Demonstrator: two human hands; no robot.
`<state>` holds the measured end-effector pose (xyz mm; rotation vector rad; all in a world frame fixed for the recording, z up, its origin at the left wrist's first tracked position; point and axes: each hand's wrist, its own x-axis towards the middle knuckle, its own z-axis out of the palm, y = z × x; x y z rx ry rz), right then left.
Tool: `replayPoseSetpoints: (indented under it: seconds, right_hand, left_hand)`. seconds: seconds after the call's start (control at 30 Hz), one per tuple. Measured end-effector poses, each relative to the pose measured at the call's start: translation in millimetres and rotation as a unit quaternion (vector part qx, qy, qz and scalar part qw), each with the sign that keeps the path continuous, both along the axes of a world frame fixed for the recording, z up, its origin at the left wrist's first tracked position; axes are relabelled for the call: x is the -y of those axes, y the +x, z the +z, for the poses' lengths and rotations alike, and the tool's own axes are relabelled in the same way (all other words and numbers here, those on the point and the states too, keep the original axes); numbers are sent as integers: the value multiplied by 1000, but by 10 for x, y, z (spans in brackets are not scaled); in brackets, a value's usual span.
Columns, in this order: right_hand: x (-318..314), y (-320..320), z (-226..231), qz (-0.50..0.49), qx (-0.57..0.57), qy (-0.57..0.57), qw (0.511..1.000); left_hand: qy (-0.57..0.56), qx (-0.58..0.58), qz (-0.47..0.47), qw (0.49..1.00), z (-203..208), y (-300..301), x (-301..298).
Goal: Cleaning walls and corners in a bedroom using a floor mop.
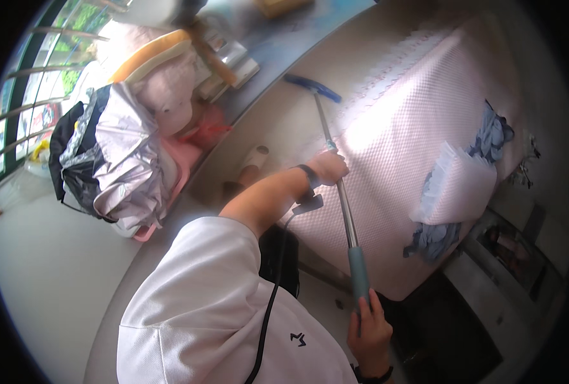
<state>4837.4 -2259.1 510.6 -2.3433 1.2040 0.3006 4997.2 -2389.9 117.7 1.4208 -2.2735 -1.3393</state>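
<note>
A long-handled tool with a slim metal pole (347,217), a grey-green grip and a blue bar-shaped head (313,86) slants across the middle. It looks like a squeegee or flat mop; I cannot tell which. My left hand (328,168) is closed round the pole's upper part, just below the head's thin shaft. Lower down, my right hand (370,329) wraps the end of the grip. The head lies over the pale floor beside a table or bed with a pink quilted cover (387,160).
On the cover lie a frilled pink pillow (460,185) and crumpled blue-grey cloth (491,136). At left, a pink tub (181,168) stands beneath a heap of silvery and black fabric (127,157) and a plush toy (166,89), near a barred window. A black cable (268,313) hangs along my front.
</note>
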Motion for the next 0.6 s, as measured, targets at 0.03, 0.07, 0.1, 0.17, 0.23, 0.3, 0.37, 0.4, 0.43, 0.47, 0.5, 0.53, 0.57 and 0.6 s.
replayPoseSetpoints:
  seconds: [0.03,0.07,0.1,0.17,0.23,0.3,0.37,0.4,0.43,0.47,0.5,0.53,0.57,0.6]
  right_hand:
    - [-60,26,21,10,-10,6,1000]
    - [-110,36,43,21,-20,11,1000]
    - [-160,13,73,26,-19,14,999]
    - [-245,-81,144,53,-28,17,998]
    - [-272,-211,210,103,-22,10,994]
    - [-320,-324,330,147,-26,-6,989]
    - [-362,-408,399,182,-21,-6,983]
    - [-388,-469,394,195,-13,-7,981]
    - [-444,-525,451,197,-13,22,980]
    - [-504,-575,503,200,-14,52,978]
    - [-530,-596,540,209,-17,49,976]
    - [-556,-597,568,218,-6,35,975]
    - [-589,-610,600,226,6,22,974]
    - [-636,-623,646,235,8,20,972]
  left_hand:
    - [-34,-4,13,999,-37,-16,-104]
    - [-30,-1,19,999,-72,-10,-187]
    - [-40,-9,20,999,-31,8,-269]
    - [-49,-13,29,998,88,26,-456]
    - [-40,-58,45,996,241,64,-727]
    - [-57,-91,114,988,291,-70,-1002]
    - [-127,-127,221,959,263,-220,-1288]
    - [-130,-118,233,956,207,-228,-1425]
    - [-120,-104,249,955,206,-265,-1562]
    - [-110,-91,266,953,209,-329,-1703]
    - [-94,-60,241,964,310,-390,-1751]
    - [-99,-59,251,961,333,-444,-1824]
    - [-75,-54,248,964,356,-489,-1901]
    - [-50,-49,245,967,385,-507,-2012]
